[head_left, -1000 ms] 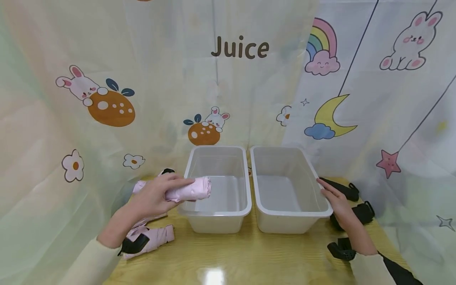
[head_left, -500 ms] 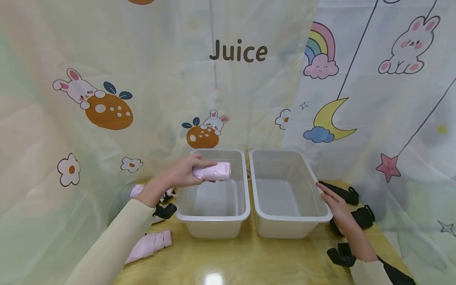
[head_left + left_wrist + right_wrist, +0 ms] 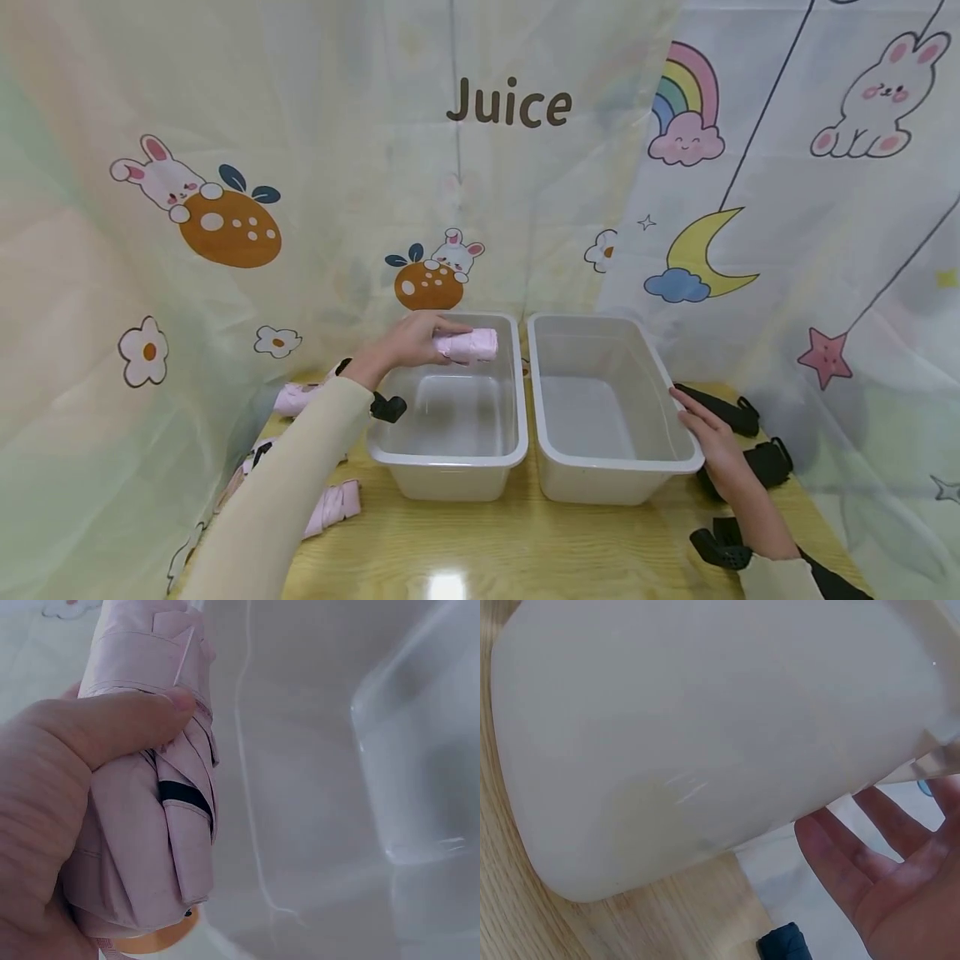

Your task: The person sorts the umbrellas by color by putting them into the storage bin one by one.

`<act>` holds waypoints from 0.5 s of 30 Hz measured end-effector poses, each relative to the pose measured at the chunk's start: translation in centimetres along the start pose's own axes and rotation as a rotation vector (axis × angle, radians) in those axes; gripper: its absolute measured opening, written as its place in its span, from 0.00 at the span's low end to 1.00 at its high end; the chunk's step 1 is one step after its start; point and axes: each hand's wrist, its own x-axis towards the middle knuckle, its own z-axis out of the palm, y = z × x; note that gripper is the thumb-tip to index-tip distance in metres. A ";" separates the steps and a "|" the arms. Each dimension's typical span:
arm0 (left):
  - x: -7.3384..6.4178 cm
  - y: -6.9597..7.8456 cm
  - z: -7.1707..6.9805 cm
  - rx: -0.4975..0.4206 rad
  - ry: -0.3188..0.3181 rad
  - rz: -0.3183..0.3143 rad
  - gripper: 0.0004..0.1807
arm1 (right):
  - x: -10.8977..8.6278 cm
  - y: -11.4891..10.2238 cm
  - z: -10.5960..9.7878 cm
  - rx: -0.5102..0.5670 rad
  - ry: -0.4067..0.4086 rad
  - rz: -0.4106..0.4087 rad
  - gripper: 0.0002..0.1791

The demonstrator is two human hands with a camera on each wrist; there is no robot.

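Observation:
My left hand (image 3: 414, 340) grips a pink folded umbrella (image 3: 472, 345) above the back part of the left white bin (image 3: 448, 460). In the left wrist view the thumb lies across the wrapped pink cloth (image 3: 127, 847), and a dark strap and an orange-yellow end show below it. The inside of that bin shows bare floor. My right hand (image 3: 712, 437) rests at the right side of the right white bin (image 3: 615, 461). Its extended fingers (image 3: 829, 844) touch the bin's outer side in the right wrist view.
More pink folded umbrellas (image 3: 333, 507) lie on the wooden table (image 3: 480, 550) left of the bins, partly hidden by my left sleeve. Right of the bins lie black folded umbrellas (image 3: 767, 460). A printed curtain (image 3: 337, 208) hangs close behind the bins.
My left hand has carried the pink umbrella rightward and farther back, from the left bin's front left corner to over its back part. The right hand has stayed at the right bin.

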 end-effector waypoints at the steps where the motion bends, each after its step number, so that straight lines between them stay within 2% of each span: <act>1: 0.2 -0.2 0.0 -0.001 -0.005 -0.016 0.32 | 0.2 0.0 0.0 0.002 -0.002 -0.001 0.31; 5: 0.9 -1.1 0.5 -0.009 -0.003 -0.081 0.33 | 0.5 0.0 0.2 0.003 0.001 -0.006 0.31; 8: 1.5 -1.7 1.5 -0.021 -0.020 -0.118 0.34 | 0.1 0.3 0.3 0.013 -0.005 -0.001 0.31; 12: 2.5 -2.3 2.6 -0.029 -0.039 -0.130 0.34 | -0.4 0.7 0.3 0.054 -0.003 -0.008 0.30; 15: 3.3 -2.7 2.9 -0.061 -0.027 -0.138 0.34 | 0.0 0.5 0.3 0.075 0.000 -0.027 0.30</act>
